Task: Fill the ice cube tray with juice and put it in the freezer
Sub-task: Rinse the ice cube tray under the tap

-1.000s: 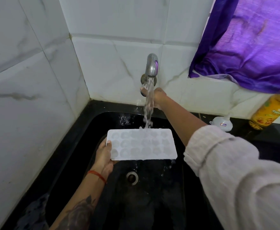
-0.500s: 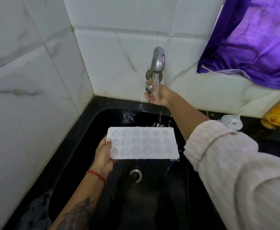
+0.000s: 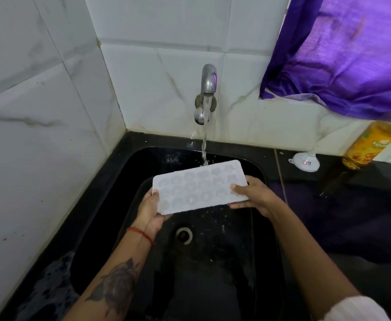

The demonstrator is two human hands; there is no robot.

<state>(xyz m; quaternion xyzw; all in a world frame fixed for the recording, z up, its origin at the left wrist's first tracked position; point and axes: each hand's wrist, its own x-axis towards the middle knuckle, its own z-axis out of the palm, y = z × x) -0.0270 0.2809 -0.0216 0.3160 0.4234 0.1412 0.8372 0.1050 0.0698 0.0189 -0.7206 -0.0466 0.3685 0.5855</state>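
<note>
A white ice cube tray with several round cells hangs over the black sink, tilted with its far right corner higher. My left hand grips its left end, thumb on top. My right hand grips its right end, thumb on the top face. Water runs from the steel tap and lands on the tray's far edge. A yellow juice bottle leans against the wall on the counter at right.
A small white funnel lies on the black counter left of the bottle. A purple cloth hangs at the upper right. The sink drain lies below the tray. White tiled walls close in the left and back.
My right hand left the tap knob and came down to take the tray's right end. The tray rose at that end, and water still runs onto it.
</note>
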